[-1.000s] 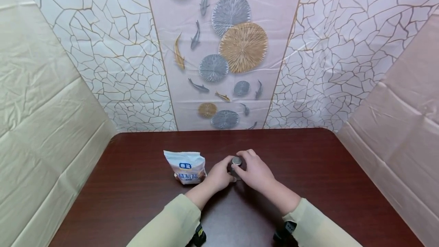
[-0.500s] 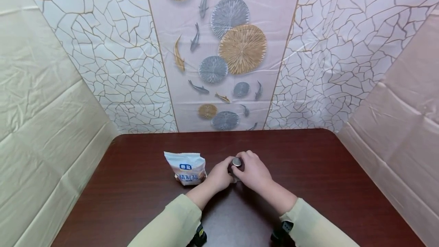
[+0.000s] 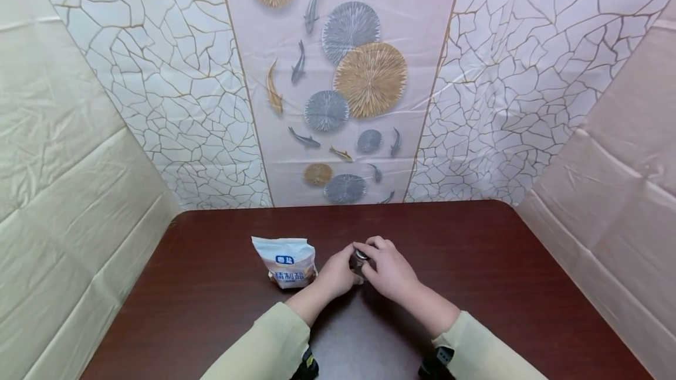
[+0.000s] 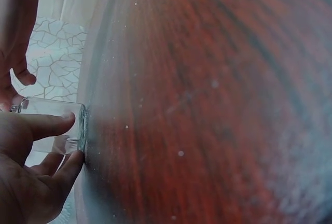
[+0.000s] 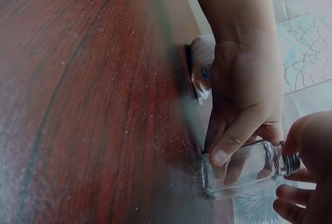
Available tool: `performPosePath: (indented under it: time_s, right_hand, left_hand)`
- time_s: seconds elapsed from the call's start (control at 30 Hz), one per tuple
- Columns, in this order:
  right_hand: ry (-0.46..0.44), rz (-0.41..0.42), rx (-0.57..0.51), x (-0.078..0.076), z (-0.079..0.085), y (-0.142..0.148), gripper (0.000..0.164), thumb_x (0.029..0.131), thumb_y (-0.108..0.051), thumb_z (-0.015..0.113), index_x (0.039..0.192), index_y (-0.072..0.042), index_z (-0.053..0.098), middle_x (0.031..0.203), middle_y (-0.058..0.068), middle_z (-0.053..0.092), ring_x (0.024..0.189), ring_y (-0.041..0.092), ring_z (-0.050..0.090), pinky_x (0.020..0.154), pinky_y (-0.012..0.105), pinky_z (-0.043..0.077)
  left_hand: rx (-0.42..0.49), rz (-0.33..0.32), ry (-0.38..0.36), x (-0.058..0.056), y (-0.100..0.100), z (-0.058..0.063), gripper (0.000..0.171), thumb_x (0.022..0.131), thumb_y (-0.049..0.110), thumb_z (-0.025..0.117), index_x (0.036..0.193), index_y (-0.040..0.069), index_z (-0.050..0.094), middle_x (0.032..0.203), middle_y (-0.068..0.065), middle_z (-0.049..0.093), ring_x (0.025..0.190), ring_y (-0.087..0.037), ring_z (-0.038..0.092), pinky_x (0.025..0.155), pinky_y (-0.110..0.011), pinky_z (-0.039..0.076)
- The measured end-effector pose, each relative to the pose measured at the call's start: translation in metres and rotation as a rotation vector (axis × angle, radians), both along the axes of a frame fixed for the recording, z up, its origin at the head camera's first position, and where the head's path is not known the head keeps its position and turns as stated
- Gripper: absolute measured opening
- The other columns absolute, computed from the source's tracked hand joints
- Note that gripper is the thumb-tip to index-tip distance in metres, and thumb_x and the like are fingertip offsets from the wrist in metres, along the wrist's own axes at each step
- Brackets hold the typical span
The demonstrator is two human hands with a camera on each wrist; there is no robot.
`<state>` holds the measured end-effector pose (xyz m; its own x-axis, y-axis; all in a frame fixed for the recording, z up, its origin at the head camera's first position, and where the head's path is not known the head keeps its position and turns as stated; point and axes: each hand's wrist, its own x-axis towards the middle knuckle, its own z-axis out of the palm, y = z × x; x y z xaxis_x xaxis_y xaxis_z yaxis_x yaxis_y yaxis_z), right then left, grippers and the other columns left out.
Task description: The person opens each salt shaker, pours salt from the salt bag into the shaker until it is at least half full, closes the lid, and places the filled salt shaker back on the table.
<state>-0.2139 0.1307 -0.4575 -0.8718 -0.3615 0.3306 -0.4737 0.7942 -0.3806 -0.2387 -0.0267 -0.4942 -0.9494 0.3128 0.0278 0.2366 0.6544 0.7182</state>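
Observation:
A small clear glass bottle (image 5: 241, 175) with a metal cap (image 5: 291, 165) stands upright on the table. My left hand (image 3: 336, 274) grips its lower body, thumb on one side and fingers on the other; the left wrist view shows this left hand (image 4: 31, 169) close to the base. At the top, my right hand (image 3: 392, 270) holds the cap between thumb and fingers, and the fingers partly cover it in the head view. Left of both hands sits a white printed bag (image 3: 287, 263) with Chinese lettering, upright and apart from the bottle.
The dark red-brown wooden table (image 3: 211, 309) runs back to a patterned cloth wall (image 3: 338, 151). Tiny white specks lie on the tabletop around the bottle's base. Pale cloth hangs on both sides.
The right fingers have shifted over the cap, whose round silver top showed more fully before. The left hand keeps its grip on the bottle. The head view has tilted slightly upward.

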Motion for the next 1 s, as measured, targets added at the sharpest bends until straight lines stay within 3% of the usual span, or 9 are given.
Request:
performPosePath:
  time_s: [0.2,0.37,0.57,0.73,1.0]
  right_hand:
    - [-0.013,0.059,-0.023,0.000,-0.003,0.007,0.048,0.089,-0.004,0.058,0.132,-0.022,0.064,0.130,0.004,0.058,0.121,0.028,0.053,0.090,0.044,0.048]
    - [-0.053,0.033,-0.043,-0.001,-0.002,0.010,0.051,0.091,-0.014,0.064,0.140,-0.021,0.057,0.139,0.008,0.052,0.127,0.029,0.050,0.091,0.043,0.048]
    - [-0.058,-0.077,-0.070,-0.003,0.000,0.005,0.051,0.087,-0.029,0.073,0.133,-0.012,0.059,0.120,0.007,0.058,0.108,0.024,0.057,0.086,0.040,0.049]
    - [-0.105,-0.165,-0.071,-0.005,0.002,-0.004,0.049,0.086,-0.038,0.076,0.123,-0.010,0.061,0.109,0.005,0.059,0.098,0.021,0.057,0.080,0.038,0.048]
    - [-0.110,-0.193,-0.081,-0.009,-0.001,-0.008,0.033,0.084,-0.038,0.078,0.103,-0.014,0.065,0.093,0.001,0.057,0.089,0.021,0.057,0.077,0.038,0.048]
  left_hand:
    - [0.003,0.011,0.007,0.001,0.001,0.000,0.069,0.074,0.009,0.084,0.136,0.014,0.053,0.119,-0.007,0.067,0.108,-0.022,0.061,0.090,-0.040,0.049]
    - [-0.006,0.013,-0.011,0.000,0.001,0.000,0.075,0.076,0.009,0.083,0.142,0.017,0.050,0.120,-0.006,0.066,0.106,-0.020,0.061,0.087,-0.040,0.050]
    - [0.010,-0.001,-0.004,-0.001,0.002,-0.001,0.067,0.074,0.005,0.083,0.133,0.021,0.056,0.112,-0.001,0.068,0.097,-0.016,0.061,0.082,-0.037,0.050]
    - [0.020,0.001,-0.003,-0.001,0.002,-0.002,0.065,0.076,0.005,0.081,0.133,0.022,0.055,0.117,0.000,0.068,0.101,-0.015,0.061,0.084,-0.036,0.049]
    - [0.009,0.007,0.029,-0.001,0.002,-0.002,0.066,0.074,0.006,0.082,0.132,0.021,0.056,0.116,-0.002,0.068,0.102,-0.017,0.062,0.087,-0.036,0.049]
